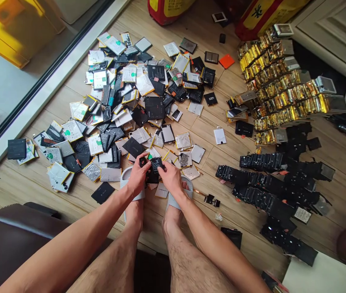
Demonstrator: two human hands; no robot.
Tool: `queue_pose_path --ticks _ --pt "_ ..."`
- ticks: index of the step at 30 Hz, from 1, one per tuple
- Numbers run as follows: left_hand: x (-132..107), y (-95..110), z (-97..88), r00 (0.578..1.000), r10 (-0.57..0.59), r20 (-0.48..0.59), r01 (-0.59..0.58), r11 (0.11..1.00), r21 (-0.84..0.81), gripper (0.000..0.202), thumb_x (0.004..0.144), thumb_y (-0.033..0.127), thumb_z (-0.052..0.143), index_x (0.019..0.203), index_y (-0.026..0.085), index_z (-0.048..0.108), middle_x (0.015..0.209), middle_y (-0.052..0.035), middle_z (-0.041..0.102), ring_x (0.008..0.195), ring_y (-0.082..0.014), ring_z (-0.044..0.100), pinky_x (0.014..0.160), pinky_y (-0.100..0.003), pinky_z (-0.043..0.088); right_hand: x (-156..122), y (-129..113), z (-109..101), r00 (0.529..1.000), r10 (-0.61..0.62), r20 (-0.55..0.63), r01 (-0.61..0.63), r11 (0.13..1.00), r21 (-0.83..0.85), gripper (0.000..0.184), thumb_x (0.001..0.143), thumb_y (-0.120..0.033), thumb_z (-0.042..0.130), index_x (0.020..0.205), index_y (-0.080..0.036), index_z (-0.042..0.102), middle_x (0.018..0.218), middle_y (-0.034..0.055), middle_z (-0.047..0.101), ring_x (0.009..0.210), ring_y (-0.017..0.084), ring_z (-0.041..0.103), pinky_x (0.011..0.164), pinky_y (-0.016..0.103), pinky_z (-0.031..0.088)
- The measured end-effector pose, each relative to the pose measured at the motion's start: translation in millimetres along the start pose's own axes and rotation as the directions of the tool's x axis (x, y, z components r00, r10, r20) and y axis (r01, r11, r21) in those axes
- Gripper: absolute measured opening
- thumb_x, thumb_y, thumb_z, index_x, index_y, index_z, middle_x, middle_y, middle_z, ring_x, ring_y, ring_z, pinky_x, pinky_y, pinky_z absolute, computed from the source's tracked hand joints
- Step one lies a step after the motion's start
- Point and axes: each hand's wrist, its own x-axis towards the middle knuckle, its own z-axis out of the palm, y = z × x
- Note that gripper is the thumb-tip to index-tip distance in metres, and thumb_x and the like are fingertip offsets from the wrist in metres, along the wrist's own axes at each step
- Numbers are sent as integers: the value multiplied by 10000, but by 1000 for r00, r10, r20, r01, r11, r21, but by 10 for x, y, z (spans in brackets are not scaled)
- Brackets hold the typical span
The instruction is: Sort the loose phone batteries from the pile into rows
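Our left hand (137, 175) pinches a small black piece (143, 162) as our right hand (171, 177) grips a flat black phone battery (156, 164) above our sandals (124, 178), near the pile (124, 93): seemingly light, stiff, fragile, best held by its edges.

Illumination is bright and diffuse, and appears to enter through the glass door (17, 77) at the left. Soft, short shadows lie beneath the left hand (138, 175) and right hand (171, 177). Strong glare appears on the gold stacks (283, 91). Wide-angle distortion bows the door frame (43, 91) and stretches the forearms (69, 232) toward the lower corners. Focus is uniform, with slight overall softness.
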Motion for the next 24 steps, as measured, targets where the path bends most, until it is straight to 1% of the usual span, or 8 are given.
queue_pose_path --ticks 2,4,6,9,13,17,20,24 --pt "-17 3 8 1000 14 3 -14 1000 27 561 822 408 775 1331 274 579 985 -9 640 820 -147 612 706 -237 509 -55 -75 -10 996 -82 -36 83 996 16 189 948 -256 581 1064 -233 728 975 55 722 855 201 653 799 305 494" --pt "-36 0 22 999 -7 50 7 1000 5 599 822 466 785 1342 277 556 977 -9 646 818 -158 625 726 -256 523 -108 -161 -4 985 -174 -9 174 984 39 184 934 -222 571 1039 -219 722 1022 71 709 900 206 650 844 315 507" --pt "-47 -15 31 994 -51 100 57 997 -54 605 810 498 795 1305 262 538 929 2 641 781 -160 629 718 -269 530 -140 -232 15 976 -218 28 216 975 60 156 914 -197 572 992 -209 706 1026 76 688 929 210 642 874 326 514" --pt "-43 -40 29 990 -74 121 89 989 -122 567 800 519 799 1216 245 528 870 14 635 750 -158 637 700 -271 533 -144 -282 36 990 -134 34 131 988 77 138 895 -244 618 1017 -218 677 1026 66 664 936 207 636 886 345 523" --pt "-28 -20 35 987 -38 156 63 986 -153 514 817 499 786 1186 261 519 868 18 653 732 -148 655 701 -263 531 -129 -263 27 998 1 66 -9 993 116 268 828 -318 709 1069 -219 644 1045 56 665 930 206 648 878 373 539" --pt "-19 46 56 988 -17 155 42 986 -161 510 804 462 807 1163 265 503 837 44 628 668 -125 642 679 -261 537 -139 -277 57 993 5 114 -34 967 253 334 791 -294 732 1098 -218 624 1085 48 687 936 188 672 873 357 553" --pt "14 97 46 994 -19 109 32 992 -124 517 767 450 836 1120 259 512 789 58 599 601 -121 619 616 -262 533 -101 -322 64 992 26 123 -57 965 255 320 773 -321 761 1055 -219 649 1033 36 704 912 192 678 862 357 554" --pt "144 222 -68 999 5 44 0 993 -119 481 739 446 859 1010 231 525 755 43 603 571 -124 610 542 -242 512 72 -221 -96 969 -85 232 0 940 341 242 849 -345 726 1059 -230 695 1035 30 735 941 195 694 866 341 551"
